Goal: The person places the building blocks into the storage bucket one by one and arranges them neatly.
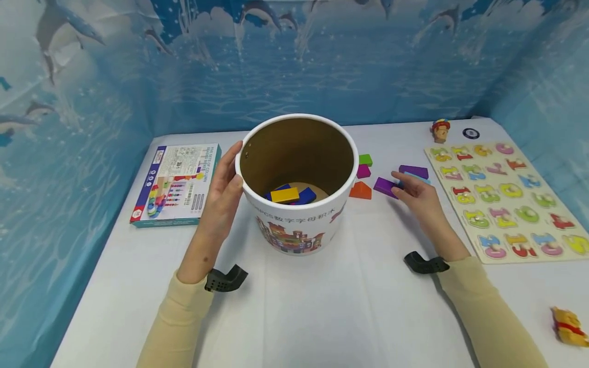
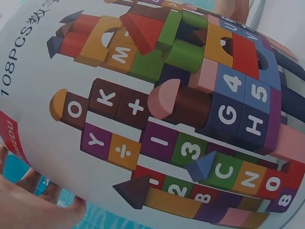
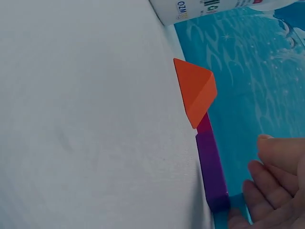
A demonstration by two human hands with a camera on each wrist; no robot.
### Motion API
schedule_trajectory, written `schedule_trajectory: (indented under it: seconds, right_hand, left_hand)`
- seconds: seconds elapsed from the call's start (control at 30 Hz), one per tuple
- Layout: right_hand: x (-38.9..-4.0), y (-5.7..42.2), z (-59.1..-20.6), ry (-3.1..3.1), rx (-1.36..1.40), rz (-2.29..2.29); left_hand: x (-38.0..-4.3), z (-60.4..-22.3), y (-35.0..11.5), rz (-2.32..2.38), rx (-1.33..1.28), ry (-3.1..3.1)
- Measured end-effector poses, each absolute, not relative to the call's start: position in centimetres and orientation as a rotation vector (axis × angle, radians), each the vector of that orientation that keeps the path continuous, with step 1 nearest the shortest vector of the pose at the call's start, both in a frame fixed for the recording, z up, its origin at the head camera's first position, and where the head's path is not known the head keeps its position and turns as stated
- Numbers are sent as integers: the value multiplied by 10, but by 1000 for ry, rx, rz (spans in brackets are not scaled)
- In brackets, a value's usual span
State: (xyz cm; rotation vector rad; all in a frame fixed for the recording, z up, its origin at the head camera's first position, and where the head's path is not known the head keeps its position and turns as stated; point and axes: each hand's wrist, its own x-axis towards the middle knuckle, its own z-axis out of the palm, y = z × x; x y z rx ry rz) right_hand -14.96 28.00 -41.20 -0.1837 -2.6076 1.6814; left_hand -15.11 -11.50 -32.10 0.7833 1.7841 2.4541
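Note:
A tall white bucket (image 1: 294,209) with printed block pictures stands upright, a yellow block (image 1: 285,196) and blue blocks (image 1: 306,196) inside at its bottom. My left hand (image 1: 220,197) rests against the bucket's left side just under the rim, thumb toward the front; the left wrist view shows its fingertips against the printed wall. To the bucket's right, my right hand (image 1: 421,199) is beside a purple block (image 1: 384,187), thumb and fingers apart. In the right wrist view its fingertips (image 3: 236,217) are right by the purple block's end. Another purple block (image 1: 414,171) and a light-blue one lie behind that hand.
Orange (image 1: 361,190), magenta (image 1: 363,171) and green (image 1: 365,159) blocks lie right of the bucket. A boxed toy (image 1: 179,184) is at left. On the right are a number puzzle board (image 1: 506,199), a figure head (image 1: 440,131), a black disc (image 1: 471,133) and a yellow bear (image 1: 570,327).

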Motion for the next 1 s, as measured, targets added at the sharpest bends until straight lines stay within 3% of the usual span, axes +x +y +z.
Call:
schedule_trajectory:
  seconds: [0.2, 0.63, 0.83, 1.0]
  right_hand:
    - [-150, 284, -424, -2683, -19, 1434]
    - [-152, 282, -433, -2731, -141, 1235]
    - [-148, 276, -415, -2605, -307, 1608]
    - [-143, 267, -377, -1900, -276, 2464]
  left_hand:
    - [-151, -320, -114, 2450, 780, 1791]
    - [-152, -325, -115, 2470, 791, 1773]
    - [-152, -325, -114, 2458, 804, 1774]
    - [-152, -324, -114, 2459, 815, 1779]
